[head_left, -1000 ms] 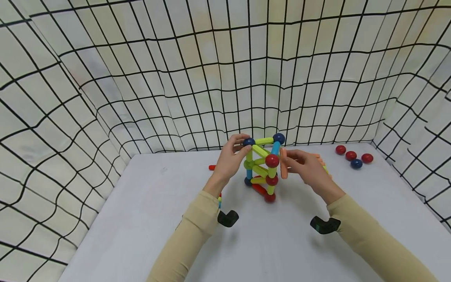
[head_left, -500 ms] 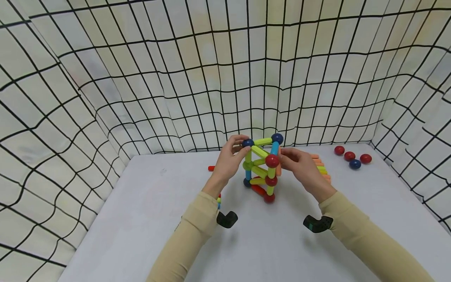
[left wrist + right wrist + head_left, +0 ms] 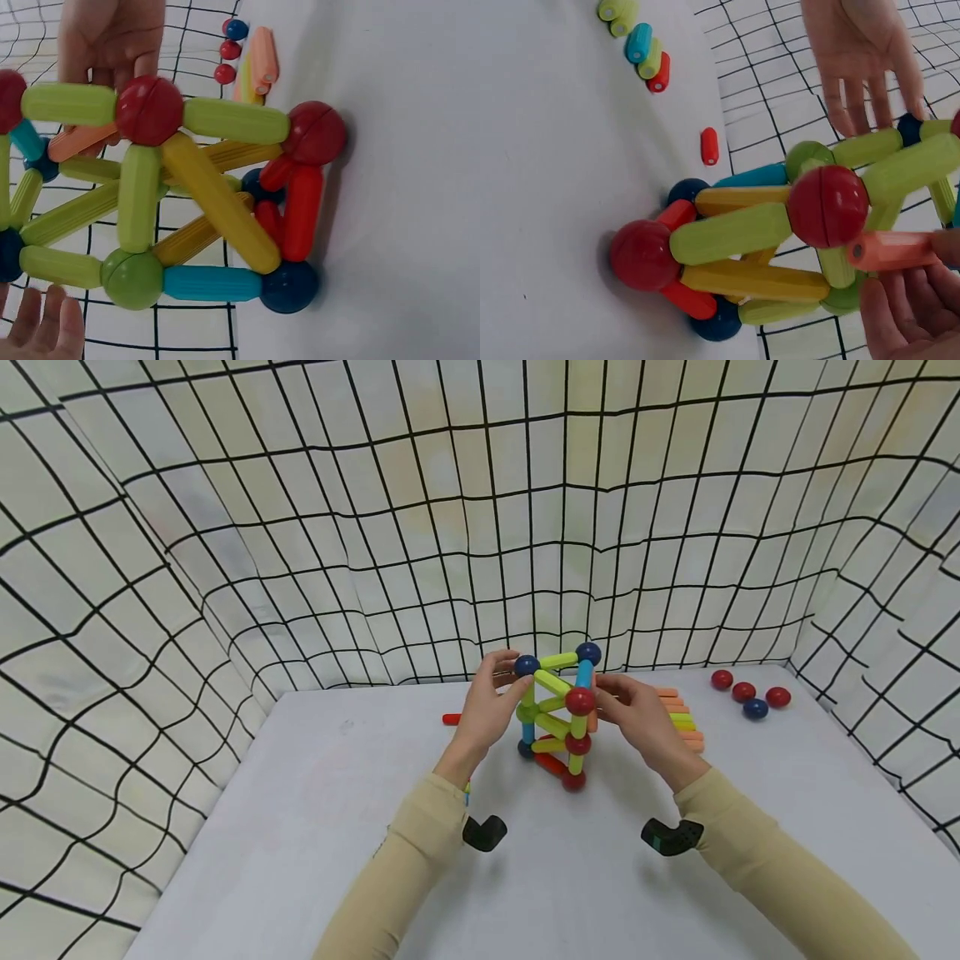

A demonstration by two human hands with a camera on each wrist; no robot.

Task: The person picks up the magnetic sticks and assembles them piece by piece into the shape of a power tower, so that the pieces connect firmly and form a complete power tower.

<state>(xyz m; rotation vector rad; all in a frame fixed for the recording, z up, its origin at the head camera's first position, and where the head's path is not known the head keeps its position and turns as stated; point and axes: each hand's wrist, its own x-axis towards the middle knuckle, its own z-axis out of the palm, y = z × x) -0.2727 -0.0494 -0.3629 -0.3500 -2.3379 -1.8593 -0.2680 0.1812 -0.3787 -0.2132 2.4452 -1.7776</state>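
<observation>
A toy frame of magnetic sticks and balls (image 3: 552, 724) stands upright on the white table, with lime, yellow, blue and red sticks. My left hand (image 3: 483, 706) pinches the dark blue ball (image 3: 527, 667) at the frame's top left, thumb on the near side; its other fingers extend loosely. On the frame's right side, my right hand (image 3: 641, 717) pinches an orange magnetic stick (image 3: 896, 250) between thumb and fingers. That stick's free end lies close by the middle red ball (image 3: 829, 206) in the right wrist view. From the head view, the frame partly hides the stick.
Loose orange and yellow sticks (image 3: 678, 720) lie in a row behind my right hand. Several red and blue balls (image 3: 744, 692) sit at the back right. A red stick (image 3: 452, 719) lies left of the frame. Black netting (image 3: 420, 552) rises along the table's back and sides.
My right hand has moved left with the orange stick, bringing it from beside the frame to behind its right side. My left hand stays at the top blue ball.
</observation>
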